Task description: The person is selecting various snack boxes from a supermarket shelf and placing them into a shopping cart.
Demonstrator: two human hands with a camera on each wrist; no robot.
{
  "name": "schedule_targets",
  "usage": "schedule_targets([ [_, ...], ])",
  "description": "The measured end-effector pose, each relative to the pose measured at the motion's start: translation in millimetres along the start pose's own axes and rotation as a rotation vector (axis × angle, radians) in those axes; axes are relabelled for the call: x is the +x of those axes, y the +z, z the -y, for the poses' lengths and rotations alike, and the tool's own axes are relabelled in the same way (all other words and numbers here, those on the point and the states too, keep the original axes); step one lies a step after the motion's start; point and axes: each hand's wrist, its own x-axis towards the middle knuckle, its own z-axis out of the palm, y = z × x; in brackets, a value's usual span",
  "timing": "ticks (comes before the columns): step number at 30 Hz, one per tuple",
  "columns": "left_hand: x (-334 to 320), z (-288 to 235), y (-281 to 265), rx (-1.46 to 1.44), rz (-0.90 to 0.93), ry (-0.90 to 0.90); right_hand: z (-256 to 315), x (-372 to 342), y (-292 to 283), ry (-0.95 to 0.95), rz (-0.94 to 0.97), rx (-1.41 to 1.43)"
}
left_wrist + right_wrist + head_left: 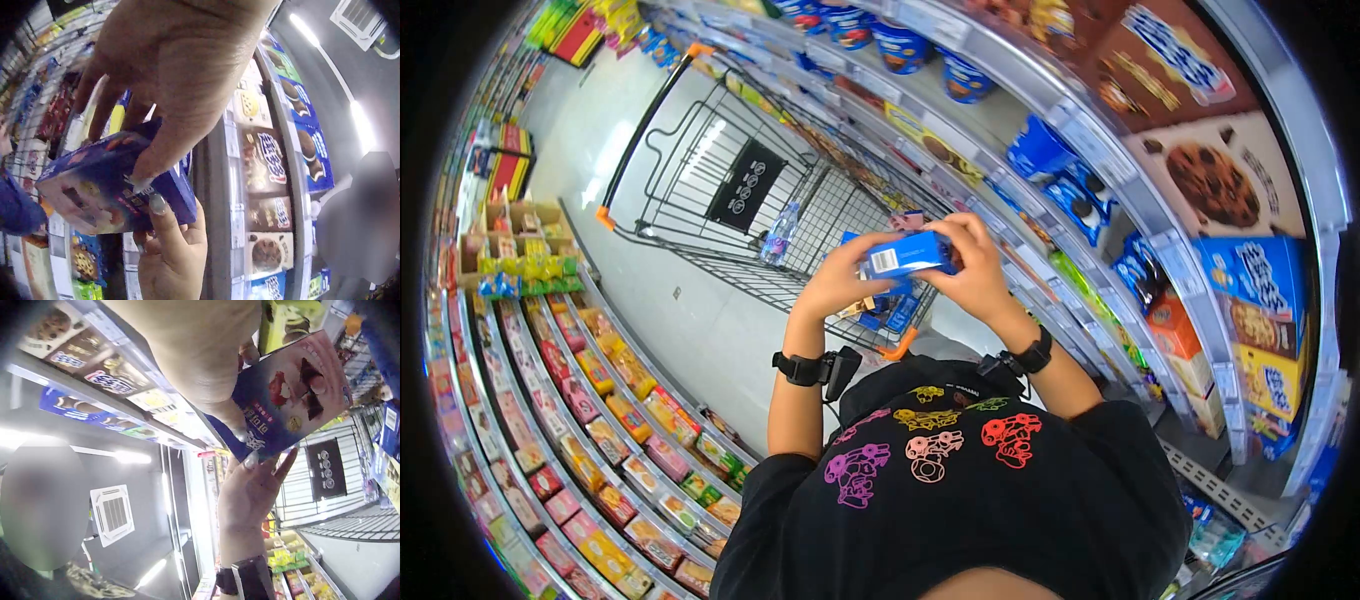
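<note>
box (908,254), blue, rectangular, probably smooth card, between hands (836,280) (973,268)

looking down into the wire cart (820,208), standing on the pale, shiny floor (710,350); spotting a clear bottle (780,236) inside and, nearer the person, blue packs (900,315) lying together. over to the shelf (1000,118) now, seeing blue tubs (900,47) lined up, then blue packets (1085,208) farther along.

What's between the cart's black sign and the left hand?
A clear bottle and some cart wire mesh lie between the black sign and left hand; the head view shows it.
</note>
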Motion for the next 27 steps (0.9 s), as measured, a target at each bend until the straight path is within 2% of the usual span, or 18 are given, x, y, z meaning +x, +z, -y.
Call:
schedule_targets([
  [1,-4.3,13.4,-9.1,-0.038,-0.094,-0.027,-5.9,8.5,16.7,-0.037,0.022,-0.043],
  [4,-11.1,63.5,-42.0,0.22,-0.298,0.037,-12.8,39.4,65.3,0.059,0.182,0.099],
  [6,-12.9,78.5,-61.5,0.282,-0.407,0.0,-29.0,57.7,102.2,-0.008,0.203,-0.002],
  [8,-9.1,123.4,-78.7,0.318,-0.504,-0.05,-50.5,75.6,142.7,-0.009,0.237,-0.02],
  [10,-1.4,175.5,-94.4,0.372,-0.565,-0.024,-74.1,89.3,186.4,0.015,0.272,-0.025],
  [12,7.6,228.7,-105.9,0.418,-0.579,-0.151,-95.8,99.8,228.3,0.047,0.287,-0.101],
  [13,11.2,245.2,-111.4,0.383,-0.545,-0.253,-113.1,103.4,250.8,0.004,0.27,-0.142],
  [15,16.4,280.2,-119.4,0.309,-0.452,-0.488,-139.9,107.2,290.9,0.148,0.328,-0.131],
  [18,17.4,286.2,-134.3,-0.019,-0.41,-0.802,-170.4,93.4,345.3,0.293,0.366,-0.129],
  [20,17.2,347.1,-125.2,-0.339,-0.494,-0.826,-162.8,89.6,355.5,0.324,0.37,-0.091],
  [21,15.5,361.8,-126.3,-0.469,-0.443,-0.822,-158.2,89.0,356.5,0.348,0.394,-0.093],
  [22,10.8,367.0,-128.4,-0.596,-0.387,-0.819,-152.8,86.1,356.2,0.372,0.417,-0.094],
  [24,2.4,338.5,-133.5,-0.582,-0.313,-0.886,-151.3,82.2,351.9,0.464,0.501,-0.078],
  [25,-3.6,322.6,-138.8,-0.526,-0.232,-0.797,-155.1,78.6,350.8,0.436,0.569,-0.135],
  [27,-18.5,410.4,-115.7,-0.388,-0.165,-0.335,-146.6,82.7,334.4,0.32,0.743,-0.272],
])
